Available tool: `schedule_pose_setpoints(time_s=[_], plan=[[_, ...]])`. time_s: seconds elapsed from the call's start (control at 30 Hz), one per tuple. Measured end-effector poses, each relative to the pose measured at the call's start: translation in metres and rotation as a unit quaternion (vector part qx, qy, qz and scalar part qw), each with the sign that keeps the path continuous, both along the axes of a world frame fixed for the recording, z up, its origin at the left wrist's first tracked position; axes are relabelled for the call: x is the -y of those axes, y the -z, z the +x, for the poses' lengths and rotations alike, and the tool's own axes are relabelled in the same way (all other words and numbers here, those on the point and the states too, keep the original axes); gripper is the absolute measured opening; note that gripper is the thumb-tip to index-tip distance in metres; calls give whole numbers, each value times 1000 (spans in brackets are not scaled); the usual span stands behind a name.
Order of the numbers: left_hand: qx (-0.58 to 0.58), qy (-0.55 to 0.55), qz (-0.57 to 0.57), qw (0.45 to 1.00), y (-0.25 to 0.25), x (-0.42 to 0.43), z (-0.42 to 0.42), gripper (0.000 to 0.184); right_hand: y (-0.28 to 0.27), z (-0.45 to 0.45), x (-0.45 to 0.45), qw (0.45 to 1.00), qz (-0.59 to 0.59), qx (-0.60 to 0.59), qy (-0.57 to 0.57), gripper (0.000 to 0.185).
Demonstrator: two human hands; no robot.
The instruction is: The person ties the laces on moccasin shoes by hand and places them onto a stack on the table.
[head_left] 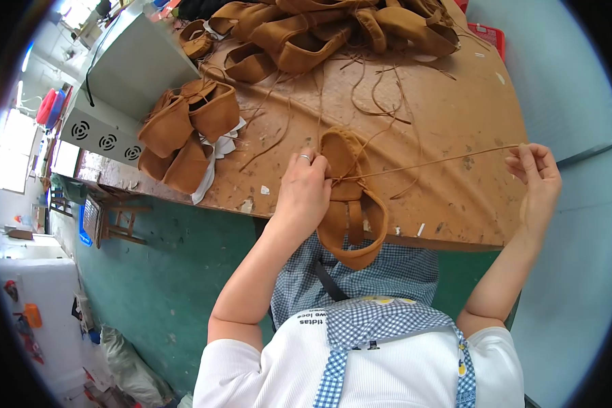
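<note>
Left hand (304, 187) curls at brown shoe (349, 193), fingertips partly hidden, can't tell what's pinched. Shoe overhangs near edge of table (466, 204); shoe pile (313, 47) behind, cut off at top. Lace (442, 162) runs taut right, pinched by right hand (537, 173).

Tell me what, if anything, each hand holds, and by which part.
The right hand pinches a lace at the end away from the brown shoe. The left hand is at the shoe's side; its grip is hidden.

The shoe (343, 192) and lace (442, 162) are tan; the apron (394, 332) checked blue and white; the floor (163, 272) green.
</note>
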State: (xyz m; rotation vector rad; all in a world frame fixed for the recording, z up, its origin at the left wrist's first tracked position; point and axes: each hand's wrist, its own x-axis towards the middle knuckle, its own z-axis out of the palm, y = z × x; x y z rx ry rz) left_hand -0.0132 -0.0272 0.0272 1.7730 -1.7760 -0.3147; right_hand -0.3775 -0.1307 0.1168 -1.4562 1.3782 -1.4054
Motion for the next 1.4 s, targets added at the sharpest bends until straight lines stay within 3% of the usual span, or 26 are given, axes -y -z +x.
schedule_pose_setpoints(time_s=[0.13,0.23,0.3,0.37,0.4,0.47,0.57,0.97,1.4], plan=[[10,3,-10,1000,3,0,0,13,-4,12,8,979,-49,198,15,11],[26,5,-4,1000,-1,1,-2,12,-6,13,15,946,-74,293,-118,13],[47,11,-14,999,-1,2,-4,13,-11,36,4,942,-44,219,-249,14],[82,22,-43,995,4,4,-4,15,-15,86,-13,966,30,-7,-257,12],[82,24,-32,996,3,4,-5,16,-11,113,-20,950,63,-48,-301,14],[83,26,-10,996,0,3,-7,18,16,149,-22,903,-107,-203,-365,12],[92,22,3,996,-2,2,-7,18,71,172,-17,837,-215,-367,-344,6],[90,32,13,995,0,5,-5,16,71,186,-28,735,-295,-503,-347,6],[51,34,21,998,2,3,-2,14,73,186,-20,717,-266,-531,-365,13]])
